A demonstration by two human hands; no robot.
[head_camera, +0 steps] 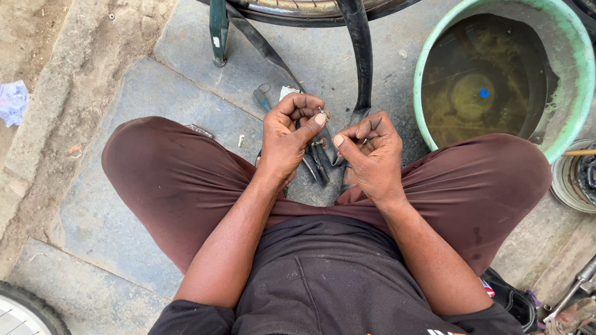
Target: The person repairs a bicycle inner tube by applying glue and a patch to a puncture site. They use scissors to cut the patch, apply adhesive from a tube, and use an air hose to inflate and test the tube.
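Two hands pinch valve (323, 113) (small) between fingers (318, 120).

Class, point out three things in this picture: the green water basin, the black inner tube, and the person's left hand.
Green water basin (580, 68), head view, on its right rim.
Black inner tube (362, 56), head view, on the hanging strip.
Left hand (285, 139), head view, on the back of the hand.

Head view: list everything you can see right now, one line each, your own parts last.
inner tube: one, black, hanging from the wheel above
small metal piece: one, silvery, in left fingertips
pliers: one, dark, on ground under hands
basin: one, green, murky water, upper right
stand leg: one, green, top
rag: one, bluish, far left
wheel: one, bottom left corner
left hand: pinching the piece
right hand: curled, holding the tube's end
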